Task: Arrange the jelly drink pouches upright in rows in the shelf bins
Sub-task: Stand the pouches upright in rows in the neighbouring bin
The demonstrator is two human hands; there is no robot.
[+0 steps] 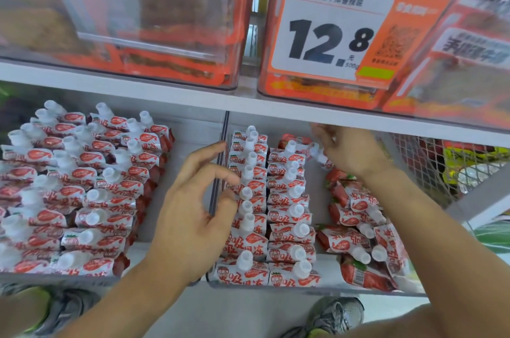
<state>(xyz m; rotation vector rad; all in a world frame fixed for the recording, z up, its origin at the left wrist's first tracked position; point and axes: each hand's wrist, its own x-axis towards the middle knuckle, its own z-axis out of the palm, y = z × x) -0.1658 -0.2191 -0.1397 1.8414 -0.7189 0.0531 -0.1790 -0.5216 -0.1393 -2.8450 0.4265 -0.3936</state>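
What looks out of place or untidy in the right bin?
The pouches along the right side of the right bin lie tilted and jumbled, caps pointing sideways, while the two rows beside them stand upright and orderly.

The pouches (289, 216) look like glossy printed foil or plastic film, crinkled at the edges, each with a smooth matt white plastic cap (244, 259). The bins (220, 127) are clear hard plastic with a slight sheen. The shelf (165, 94) is smooth painted metal, matt grey-white. The price tag (331, 31) is printed paper behind clear plastic. At right, a white wire mesh (430, 161) looks like coated metal.
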